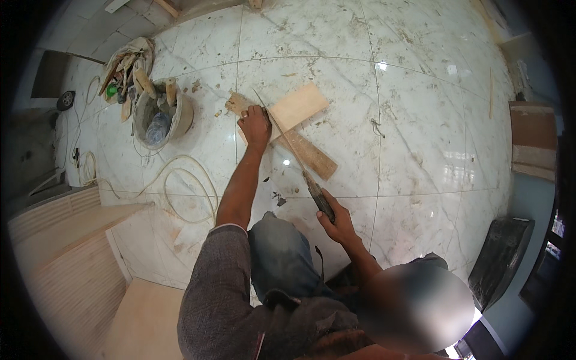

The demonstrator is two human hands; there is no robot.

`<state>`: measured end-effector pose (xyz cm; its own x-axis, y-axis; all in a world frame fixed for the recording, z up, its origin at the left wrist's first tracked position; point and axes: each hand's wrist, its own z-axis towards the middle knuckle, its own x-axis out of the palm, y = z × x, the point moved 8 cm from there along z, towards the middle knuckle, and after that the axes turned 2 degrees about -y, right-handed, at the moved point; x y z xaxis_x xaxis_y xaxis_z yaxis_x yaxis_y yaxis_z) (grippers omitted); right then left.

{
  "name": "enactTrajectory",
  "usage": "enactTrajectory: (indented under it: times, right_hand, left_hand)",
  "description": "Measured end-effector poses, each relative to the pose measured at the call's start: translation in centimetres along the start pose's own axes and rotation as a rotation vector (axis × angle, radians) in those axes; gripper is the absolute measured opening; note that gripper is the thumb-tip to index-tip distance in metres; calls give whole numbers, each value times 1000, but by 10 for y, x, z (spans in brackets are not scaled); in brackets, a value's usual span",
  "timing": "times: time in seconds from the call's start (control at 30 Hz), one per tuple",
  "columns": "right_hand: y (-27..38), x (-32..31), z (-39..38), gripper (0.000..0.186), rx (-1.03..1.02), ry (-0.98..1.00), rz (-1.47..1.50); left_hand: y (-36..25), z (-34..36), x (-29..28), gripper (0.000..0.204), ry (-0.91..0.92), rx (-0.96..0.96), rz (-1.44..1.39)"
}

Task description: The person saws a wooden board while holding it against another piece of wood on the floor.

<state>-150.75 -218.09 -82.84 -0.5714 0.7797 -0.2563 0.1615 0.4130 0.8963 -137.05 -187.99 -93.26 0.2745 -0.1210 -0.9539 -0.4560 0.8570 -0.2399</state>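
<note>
My right hand [337, 219] is wrapped round the dark handle of a handsaw [294, 147]. The saw's long narrow blade slants up and left, lying across a pale wooden board [301, 105]. My left hand [255, 126] presses on the board's left part, close beside the blade, with its fingers curled down. Beneath the pale board, a browner wooden plank [312, 157] crosses it diagonally on the tiled floor. One end of this plank shows past my left fingers. Where the saw teeth meet the wood is too fine to make out.
Left of my hands stands a bucket [185, 120] with a clear plastic bottle inside, next to a sack of hand tools [141, 57]. A pale hose [195, 162] loops across the floor. Wooden panels [66, 240] lie at lower left. A black case [501, 258] sits at the right.
</note>
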Motion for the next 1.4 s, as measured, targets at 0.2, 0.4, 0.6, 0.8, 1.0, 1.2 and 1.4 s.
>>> enactTrajectory:
  times: [0.2, 0.4, 0.6, 0.8, 1.0, 1.2, 1.4]
  right_hand:
    - [-2, 9, 0, 52, -122, -101, -143]
    - [6, -32, -57, 43, 6, -79, -297]
    - [23, -1, 60, 40, -76, -133, -258]
    - [19, -21, -5, 40, -77, -144, -285]
    - [23, -19, 42, 42, -71, -109, -244]
    - [6, -10, 20, 45, -54, -78, -355]
    - [17, -34, -2, 44, -77, -113, -242]
  left_hand:
    - [2, -2, -3, 19, -12, -113, -43]
    - [3, 0, 6, 22, 75, -160, -5]
    - [0, 1, 5, 27, 137, -158, -78]
    - [12, 5, 9, 21, 133, -206, -13]
    - [3, 6, 4, 21, 107, -145, -51]
    - [4, 13, 4, 22, 52, -119, -58]
    - [9, 12, 4, 20, 79, -142, -21]
